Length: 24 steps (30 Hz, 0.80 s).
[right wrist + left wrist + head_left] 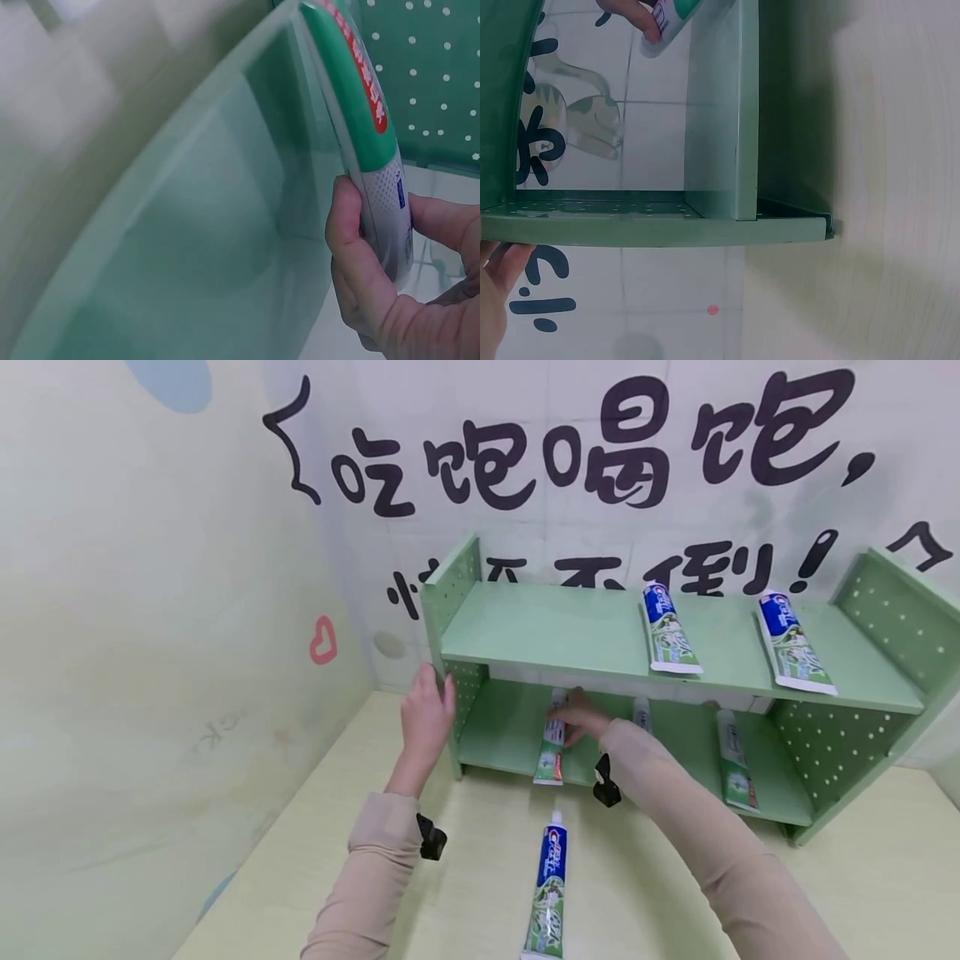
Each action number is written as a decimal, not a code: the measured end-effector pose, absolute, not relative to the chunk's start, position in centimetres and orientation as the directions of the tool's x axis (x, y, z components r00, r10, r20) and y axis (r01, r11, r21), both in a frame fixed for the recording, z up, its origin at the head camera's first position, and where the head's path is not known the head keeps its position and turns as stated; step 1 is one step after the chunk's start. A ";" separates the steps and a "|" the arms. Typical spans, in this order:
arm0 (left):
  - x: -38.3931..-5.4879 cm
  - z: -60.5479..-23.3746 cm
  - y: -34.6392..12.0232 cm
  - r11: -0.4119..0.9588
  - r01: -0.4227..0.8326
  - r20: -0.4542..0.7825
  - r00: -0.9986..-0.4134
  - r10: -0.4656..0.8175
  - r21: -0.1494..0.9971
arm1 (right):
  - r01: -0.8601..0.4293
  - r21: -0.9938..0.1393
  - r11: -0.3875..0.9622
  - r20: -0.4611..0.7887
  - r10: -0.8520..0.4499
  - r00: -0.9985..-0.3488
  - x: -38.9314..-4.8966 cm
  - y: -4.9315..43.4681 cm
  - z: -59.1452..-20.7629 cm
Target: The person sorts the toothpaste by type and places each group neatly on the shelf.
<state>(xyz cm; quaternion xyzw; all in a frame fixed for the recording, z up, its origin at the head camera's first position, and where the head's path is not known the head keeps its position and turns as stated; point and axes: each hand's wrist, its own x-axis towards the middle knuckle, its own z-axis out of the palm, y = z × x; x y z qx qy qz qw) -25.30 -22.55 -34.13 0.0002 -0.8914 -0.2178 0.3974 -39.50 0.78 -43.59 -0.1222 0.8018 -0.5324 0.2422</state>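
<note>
My right hand [581, 714] pinches a white and green toothpaste tube [552, 752] between thumb and fingers, above the lower board of a green two-level shelf [540, 622]. In the right wrist view, the thumb and fingers lie on either side of the tube's white part [386, 206]. At the shelf's left end, my left hand [426, 714] touches the outside of the side panel [652, 231]. A blue and green toothpaste tube [549, 889] lies on the table in front of the shelf.
Two blue and green tubes [671, 631] [795, 643] lie on the upper board. On the lower board are a tube [737, 760] at the right and another [642, 714] partly behind my right arm. A wall with black lettering [630, 443] stands behind; another wall [187, 635] is at left.
</note>
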 end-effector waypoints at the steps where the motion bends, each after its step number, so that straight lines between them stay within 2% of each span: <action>1: -25.3 -34.1 -22.5 0.905 0.172 0.708 -0.685 -0.174 0.389 | 0.067 -0.906 0.417 -0.269 -0.447 -0.853 -40.2 0.6 -44.1; 8: -25.3 -34.1 -22.5 0.911 0.171 0.722 -0.671 -0.171 0.375 | 0.099 -0.906 0.411 -0.291 -0.437 -0.851 -41.4 -0.4 -44.6; 13: -25.4 -34.2 -22.4 0.912 0.183 0.732 -0.662 -0.161 0.366 | 0.119 -0.943 0.311 -0.261 -0.468 -0.844 -46.1 0.0 -49.8; 16: -25.3 -34.1 -22.3 0.907 0.189 0.730 -0.663 -0.164 0.375 | 0.153 -0.935 0.319 -0.293 -0.459 -0.839 -47.9 0.0 -51.5; 24: -25.1 -34.1 -22.4 0.910 0.175 0.725 -0.667 -0.172 0.376 | 0.133 -0.898 0.420 -0.298 -0.358 -0.885 -47.9 -1.0 -51.4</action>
